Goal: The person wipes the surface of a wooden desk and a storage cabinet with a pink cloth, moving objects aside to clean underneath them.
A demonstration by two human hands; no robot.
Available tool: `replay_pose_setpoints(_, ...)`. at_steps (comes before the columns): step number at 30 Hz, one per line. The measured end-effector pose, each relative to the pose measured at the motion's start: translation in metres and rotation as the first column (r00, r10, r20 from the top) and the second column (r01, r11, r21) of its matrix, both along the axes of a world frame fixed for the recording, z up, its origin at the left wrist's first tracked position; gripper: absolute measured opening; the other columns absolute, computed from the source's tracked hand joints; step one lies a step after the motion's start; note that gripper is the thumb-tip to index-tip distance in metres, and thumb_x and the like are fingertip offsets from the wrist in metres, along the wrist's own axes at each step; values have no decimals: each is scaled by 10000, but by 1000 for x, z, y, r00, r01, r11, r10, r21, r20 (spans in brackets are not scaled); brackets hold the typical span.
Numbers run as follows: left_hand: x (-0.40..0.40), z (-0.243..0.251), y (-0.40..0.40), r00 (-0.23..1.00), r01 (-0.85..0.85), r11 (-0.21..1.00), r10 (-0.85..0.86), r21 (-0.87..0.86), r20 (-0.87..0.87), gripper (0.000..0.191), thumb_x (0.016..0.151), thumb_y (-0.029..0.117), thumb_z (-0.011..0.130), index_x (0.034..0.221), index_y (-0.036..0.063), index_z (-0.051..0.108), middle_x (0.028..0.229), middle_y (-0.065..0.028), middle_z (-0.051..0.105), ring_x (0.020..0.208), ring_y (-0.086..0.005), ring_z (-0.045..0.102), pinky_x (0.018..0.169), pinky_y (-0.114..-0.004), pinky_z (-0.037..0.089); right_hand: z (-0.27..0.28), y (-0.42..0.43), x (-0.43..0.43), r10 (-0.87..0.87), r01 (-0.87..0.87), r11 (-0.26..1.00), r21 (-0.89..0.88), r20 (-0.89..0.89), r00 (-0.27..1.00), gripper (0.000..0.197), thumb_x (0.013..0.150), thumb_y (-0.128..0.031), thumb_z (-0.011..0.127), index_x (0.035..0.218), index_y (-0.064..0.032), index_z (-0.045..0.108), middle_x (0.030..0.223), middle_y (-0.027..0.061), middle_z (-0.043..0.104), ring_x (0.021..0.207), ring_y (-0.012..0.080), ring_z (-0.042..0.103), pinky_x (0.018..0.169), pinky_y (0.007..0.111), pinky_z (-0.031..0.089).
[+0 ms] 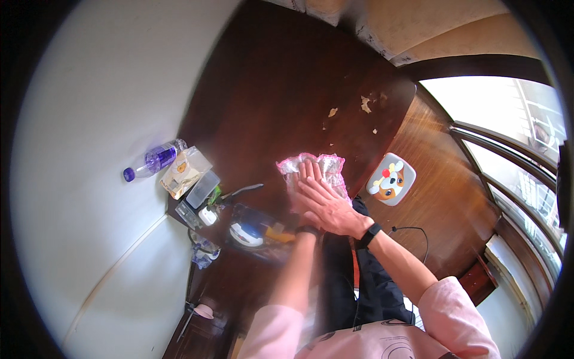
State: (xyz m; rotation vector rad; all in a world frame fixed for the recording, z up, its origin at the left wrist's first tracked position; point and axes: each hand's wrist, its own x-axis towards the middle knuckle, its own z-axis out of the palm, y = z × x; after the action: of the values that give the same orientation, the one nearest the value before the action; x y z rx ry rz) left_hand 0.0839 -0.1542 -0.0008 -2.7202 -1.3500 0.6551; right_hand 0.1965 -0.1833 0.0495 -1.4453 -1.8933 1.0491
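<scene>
A thin cloth point(334, 168) with a pink edge lies spread on the dark wooden table point(269, 103). My left hand point(301, 188) presses flat on the cloth, fingers pointing away from me. Across it lies my right hand point(329, 204), its fingers extended over the back of the left one. Neither hand is gripping the cloth. Beyond the cloth, towards the table's right side, are pale scraps point(366, 104) and smaller crumbs.
Along the wall at left stand a purple-capped plastic bottle point(159, 158), a tissue pack point(186, 172) and a clear plastic box point(202, 188). A clear container point(260, 229) with blue and yellow things is near my left forearm. Right of the table is a stool with a dog-face seat point(391, 179).
</scene>
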Motion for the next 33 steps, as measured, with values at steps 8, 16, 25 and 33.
replay_pose_setpoints(8,3,-17,33,973,47,998,-36,-41,226,641,1011,383,470,1588,155,307,1669,-71,239,1545,-243,195,1243,-515,164,-28,21,12,24,-16,998,-57,143,989,552,1014,-276,534,1530,-125,407,1633,80,310,1526,337,231,1231,505,186)
replay_pose_setpoints(16,34,-20,90,930,37,999,-27,-21,366,640,1016,372,471,1580,121,301,1657,-83,258,1530,-248,227,1240,-517,178,-40,73,36,-60,60,998,5,125,990,539,1020,-272,537,1524,-137,408,1634,75,301,1529,338,216,1219,518,208)
replay_pose_setpoints(25,72,-38,130,914,-100,994,77,38,398,637,1022,364,451,1580,104,286,1649,-111,265,1528,-276,222,1242,-529,166,-50,131,64,-244,242,964,109,10,970,496,1031,-277,483,1502,-124,452,1605,67,373,1533,285,238,1237,481,176)
replay_pose_setpoints(33,144,-51,108,878,-183,981,132,68,460,635,1027,358,433,1579,89,272,1641,-135,272,1527,-301,217,1243,-540,156,-54,141,131,-239,237,967,94,12,971,567,1034,-274,459,1531,-19,362,1611,183,320,1527,358,205,1233,467,214)
